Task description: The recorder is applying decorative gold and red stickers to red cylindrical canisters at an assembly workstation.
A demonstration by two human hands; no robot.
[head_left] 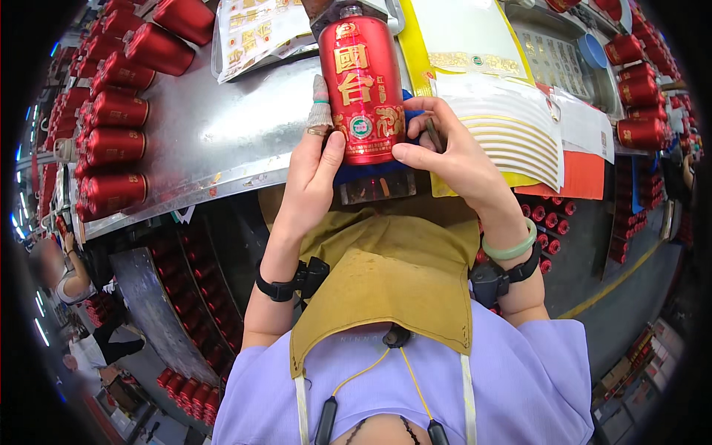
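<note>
A red bottle [362,81] with gold decoration and a round green-and-white mark lies on its back near the table's front edge, its neck pointing away from me. My left hand [313,159] grips its left side. A whitish cloth cover wraps one left finger, and the left thumb presses by the bottle's lower edge. At the bottle's lower right is my right hand [451,152], its thumb tip against the red surface. Its curled fingers hold a small dark flat piece [433,136], whose kind I cannot make out. Blue cloth [348,175] shows under the bottle.
Sheets of gold decals [256,33] lie at the far left of the metal table [215,111]. Yellow-edged sheets [512,126] and a blue round container [592,50] are on the right. Red bottles [115,148] line the left edge. Other people are at the far left.
</note>
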